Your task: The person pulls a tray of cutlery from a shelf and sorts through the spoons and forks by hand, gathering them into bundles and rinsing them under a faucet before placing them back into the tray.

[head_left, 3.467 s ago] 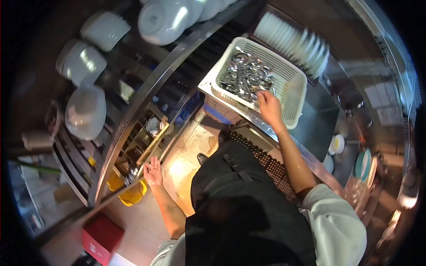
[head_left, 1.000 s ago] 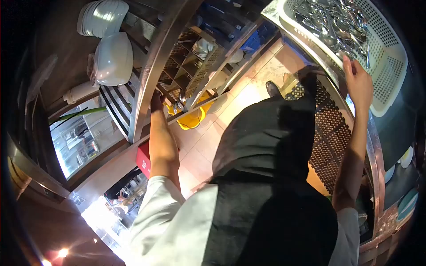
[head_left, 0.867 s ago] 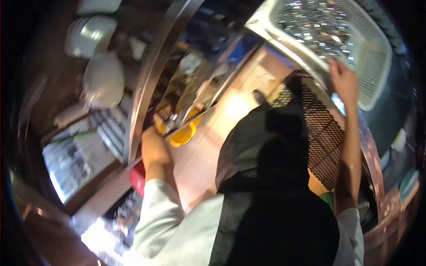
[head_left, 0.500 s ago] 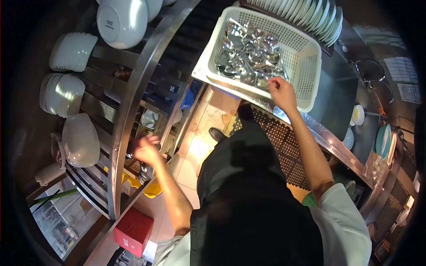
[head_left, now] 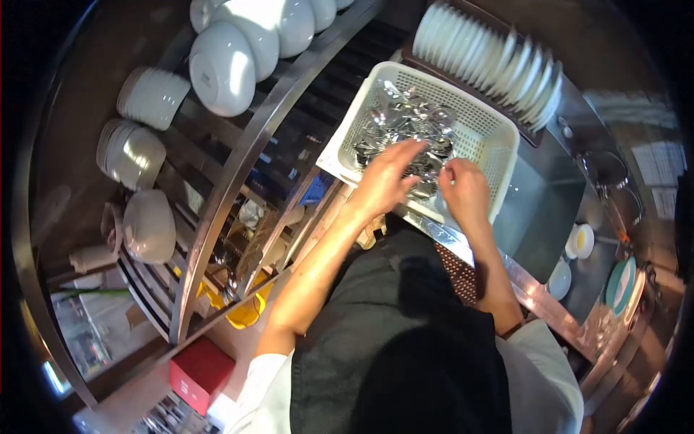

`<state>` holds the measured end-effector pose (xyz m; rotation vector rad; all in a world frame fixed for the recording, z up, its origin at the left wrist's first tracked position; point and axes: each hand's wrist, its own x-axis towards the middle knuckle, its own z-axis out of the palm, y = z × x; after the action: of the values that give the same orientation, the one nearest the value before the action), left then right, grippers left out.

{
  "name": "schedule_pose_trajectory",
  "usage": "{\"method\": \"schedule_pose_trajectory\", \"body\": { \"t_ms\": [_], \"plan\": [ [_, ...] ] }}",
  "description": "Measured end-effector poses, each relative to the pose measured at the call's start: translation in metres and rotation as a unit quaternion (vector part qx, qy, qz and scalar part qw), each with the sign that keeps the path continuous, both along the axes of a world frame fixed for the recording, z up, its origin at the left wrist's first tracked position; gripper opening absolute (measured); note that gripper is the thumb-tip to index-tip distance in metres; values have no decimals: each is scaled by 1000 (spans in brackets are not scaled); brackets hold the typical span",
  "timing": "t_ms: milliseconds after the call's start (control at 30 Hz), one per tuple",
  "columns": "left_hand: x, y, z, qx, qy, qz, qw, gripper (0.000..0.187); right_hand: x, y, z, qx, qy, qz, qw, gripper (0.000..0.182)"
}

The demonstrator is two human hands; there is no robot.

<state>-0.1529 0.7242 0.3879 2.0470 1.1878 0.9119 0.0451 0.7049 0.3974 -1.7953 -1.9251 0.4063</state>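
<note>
A white perforated basket holds a heap of shiny metal cutlery. My left hand is over the basket's near side, its fingers apart and reaching over the cutlery, with nothing seen in it. Close to its right, my right hand is at the near part of the basket, fingers curled together. Whatever those fingers may hold is too small to make out.
White plates stand in a rack behind the basket. To the left, a metal shelf carries stacked white bowls. A sink lies on the right. A red box is at the lower left.
My left hand has moved from beside the shelf, rightward and up, to the basket. My right hand stays near the basket's near side. The view has shifted.
</note>
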Motion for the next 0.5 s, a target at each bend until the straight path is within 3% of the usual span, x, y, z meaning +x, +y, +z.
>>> {"method": "schedule_pose_trajectory", "body": {
  "t_ms": [33,67,133,167,200,233,267,300,333,400,433,467,500],
  "plan": [
    [12,3,6,13,-20,-25,999,71,2,1,18,27,40,26,998,15],
    [24,5,6,25,-89,-18,996,59,2,5,33,37,51,62,996,15],
    [22,8,10,3,17,47,999,31,-11,12,63,101,90,174,975,15],
    [11,0,20,43,39,100,993,31,-17,15,71,160,111,234,952,16],
    [-6,-9,22,107,-6,149,983,38,-22,15,67,149,130,258,946,16],
    [-17,-16,24,174,-57,186,965,45,-22,14,63,109,206,218,948,16],
    [-36,-34,26,166,-79,228,956,57,-18,17,57,70,274,170,944,17],
    [-54,-55,39,149,-61,281,946,62,-11,21,43,63,275,170,944,17],
    [-71,-78,35,119,-65,361,923,62,-2,22,21,-14,254,133,958,17],
    [-100,-124,41,48,-113,460,880,41,15,18,-20,-118,220,90,964,19],
    [-115,-144,26,-12,-234,529,816,30,21,15,-38,-125,220,91,963,19],
    [-134,-167,16,-75,-207,584,781,29,25,11,-54,-138,196,93,966,20],
    [-157,-189,-12,-64,-268,602,749,28,26,7,-67,-153,173,96,968,21]
  ]
}}
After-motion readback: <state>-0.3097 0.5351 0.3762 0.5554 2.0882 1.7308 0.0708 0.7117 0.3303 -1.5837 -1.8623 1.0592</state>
